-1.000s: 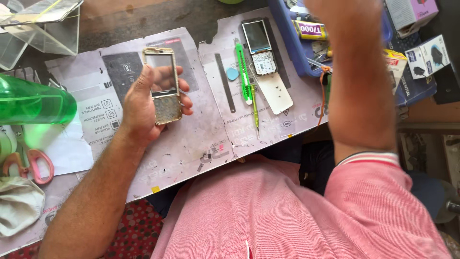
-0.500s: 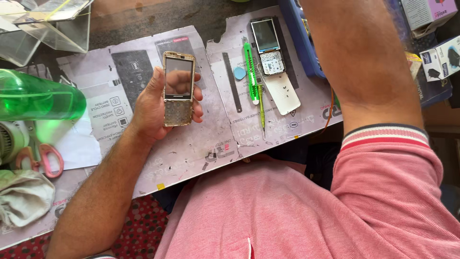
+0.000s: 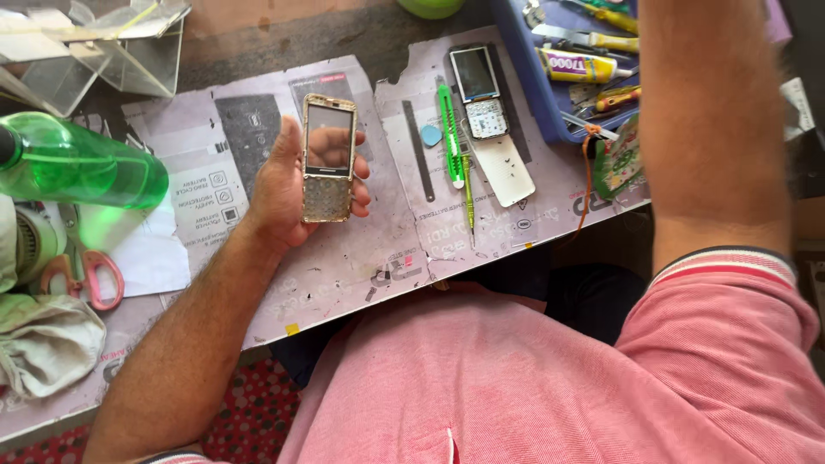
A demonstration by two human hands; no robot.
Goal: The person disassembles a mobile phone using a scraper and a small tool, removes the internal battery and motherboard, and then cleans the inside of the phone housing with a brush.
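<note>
Your left hand (image 3: 288, 185) cradles a gold phone front frame (image 3: 328, 159) from behind, thumb on its left edge and fingertips (image 3: 361, 185) curled round its right edge, so the frame stands lengthwise in your palm with its clear screen window toward the far edge of the desk (image 3: 258, 34) and its patterned keypad part toward you. The hand and frame hover over the paper sheets (image 3: 369, 249) that cover the middle of the desk.

Your right arm (image 3: 709, 129) reaches toward the far right corner, and the hand itself is out of view, so you cannot tell whether it is spread or gripping anything.

Just right of the frame, on the paper, lie a dark flat strip (image 3: 418, 150), a small blue pick (image 3: 430, 135), a green tool (image 3: 450, 133) and a thin green screwdriver (image 3: 469, 193). Beside those sits an opened phone body (image 3: 479, 94) with its screen and keypad showing, and a white back cover (image 3: 504, 169) touching its near end. A blue tray (image 3: 526, 51) at the far right holds a glue tube (image 3: 577, 64) and yellow-handled tools.

At the left edge lie a green bottle (image 3: 82, 163) on its side, pink-handled scissors (image 3: 86, 275) and a crumpled cloth (image 3: 47, 339). Clear plastic pieces (image 3: 103, 43) fill the far left corner.
</note>
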